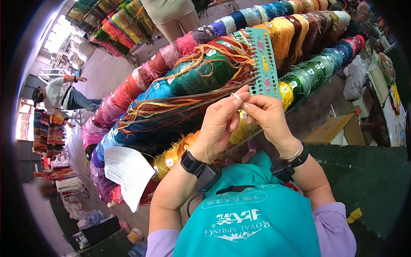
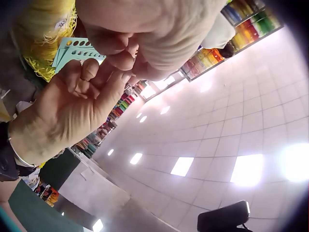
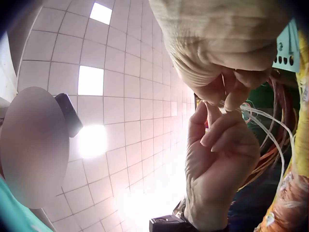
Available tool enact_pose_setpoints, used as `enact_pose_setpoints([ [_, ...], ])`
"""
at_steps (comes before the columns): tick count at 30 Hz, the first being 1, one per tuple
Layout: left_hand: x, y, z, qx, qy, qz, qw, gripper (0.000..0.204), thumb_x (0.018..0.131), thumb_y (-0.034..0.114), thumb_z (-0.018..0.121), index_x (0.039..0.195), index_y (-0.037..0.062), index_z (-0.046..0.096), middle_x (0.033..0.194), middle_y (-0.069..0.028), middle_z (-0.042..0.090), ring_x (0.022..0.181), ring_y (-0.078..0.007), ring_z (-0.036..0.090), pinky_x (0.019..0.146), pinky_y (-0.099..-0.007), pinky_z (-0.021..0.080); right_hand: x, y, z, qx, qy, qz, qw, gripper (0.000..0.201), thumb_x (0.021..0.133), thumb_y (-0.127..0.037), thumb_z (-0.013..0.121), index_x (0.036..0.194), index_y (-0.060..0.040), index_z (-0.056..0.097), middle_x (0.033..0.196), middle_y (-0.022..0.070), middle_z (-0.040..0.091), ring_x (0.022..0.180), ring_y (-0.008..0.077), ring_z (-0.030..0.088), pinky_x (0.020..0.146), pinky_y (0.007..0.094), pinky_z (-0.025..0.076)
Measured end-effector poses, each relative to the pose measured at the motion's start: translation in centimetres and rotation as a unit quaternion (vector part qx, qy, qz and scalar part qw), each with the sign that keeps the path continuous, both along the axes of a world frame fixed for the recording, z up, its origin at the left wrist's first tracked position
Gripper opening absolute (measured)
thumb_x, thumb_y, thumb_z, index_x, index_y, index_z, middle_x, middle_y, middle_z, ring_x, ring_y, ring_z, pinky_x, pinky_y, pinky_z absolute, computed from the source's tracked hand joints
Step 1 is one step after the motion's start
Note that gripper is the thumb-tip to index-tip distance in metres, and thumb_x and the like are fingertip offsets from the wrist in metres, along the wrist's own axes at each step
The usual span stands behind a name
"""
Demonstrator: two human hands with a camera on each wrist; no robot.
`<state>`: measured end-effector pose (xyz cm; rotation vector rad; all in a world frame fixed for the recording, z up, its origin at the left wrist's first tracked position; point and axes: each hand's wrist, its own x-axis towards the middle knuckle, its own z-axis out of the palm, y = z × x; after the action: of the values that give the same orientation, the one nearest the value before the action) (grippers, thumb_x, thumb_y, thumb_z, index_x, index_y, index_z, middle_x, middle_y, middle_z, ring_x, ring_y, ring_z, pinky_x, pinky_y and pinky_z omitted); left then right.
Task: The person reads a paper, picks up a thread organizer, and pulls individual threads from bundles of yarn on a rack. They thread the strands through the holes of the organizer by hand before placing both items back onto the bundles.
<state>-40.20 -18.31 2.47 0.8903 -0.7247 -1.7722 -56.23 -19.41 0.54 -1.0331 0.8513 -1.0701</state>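
White thread (image 1: pixel 236 97) shows between the fingertips of both hands, and pale strands (image 3: pixel 270 118) trail from them in the right wrist view. My left hand (image 1: pixel 220 122) pinches it with curled fingers; beside it my right hand (image 1: pixel 269 116) pinches too, thumb and forefinger together. The fingertips of the two hands meet or nearly meet. Just beyond them lies a green card (image 1: pixel 259 70) with rows of holes and floral prints. Brown, orange and yellow threads (image 1: pixel 171 105) hang from its left edge across the yarn bundles. The exact hold is partly hidden in both wrist views.
Rows of coloured yarn bundles (image 1: pixel 145 77) run diagonally in front of me. A printed sheet (image 1: pixel 127 171) hangs over them at the left. An open cardboard box (image 1: pixel 336 130) stands at the right. One person (image 1: pixel 58 96) is at the far left, another (image 1: pixel 171 13) stands behind the rows.
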Motion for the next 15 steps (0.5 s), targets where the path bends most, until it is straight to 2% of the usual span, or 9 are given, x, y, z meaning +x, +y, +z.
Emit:
enact_pose_setpoints([
  [9,-1.0,-0.2,0.2,-0.013,-0.047,0.028,0.998,0.030,0.092,0.015,0.061,0.116,-0.0025,0.067,0.136,-0.0096,0.059,0.056,-0.0015,0.044,0.048,-0.0154,0.035,-0.8,-0.6,-0.1,0.079,-0.086,0.030,0.993,0.010,0.092,-0.013,0.067,0.097,-0.0037,0.068,0.074,-0.0027,0.063,0.062,0.0023,0.056,0.048,0.0151,0.035],
  [15,-2.1,-0.1,0.1,-0.053,-0.164,0.078,0.982,0.028,0.094,0.009,0.056,0.117,-0.0024,0.068,0.127,-0.0082,0.065,0.053,-0.0008,0.045,0.045,-0.0148,0.035,-1.1,-1.0,-1.0,0.132,-0.128,0.047,0.982,0.007,0.092,-0.012,0.065,0.094,-0.0059,0.066,0.078,-0.0013,0.064,0.059,0.0036,0.057,0.045,0.0155,0.033],
])
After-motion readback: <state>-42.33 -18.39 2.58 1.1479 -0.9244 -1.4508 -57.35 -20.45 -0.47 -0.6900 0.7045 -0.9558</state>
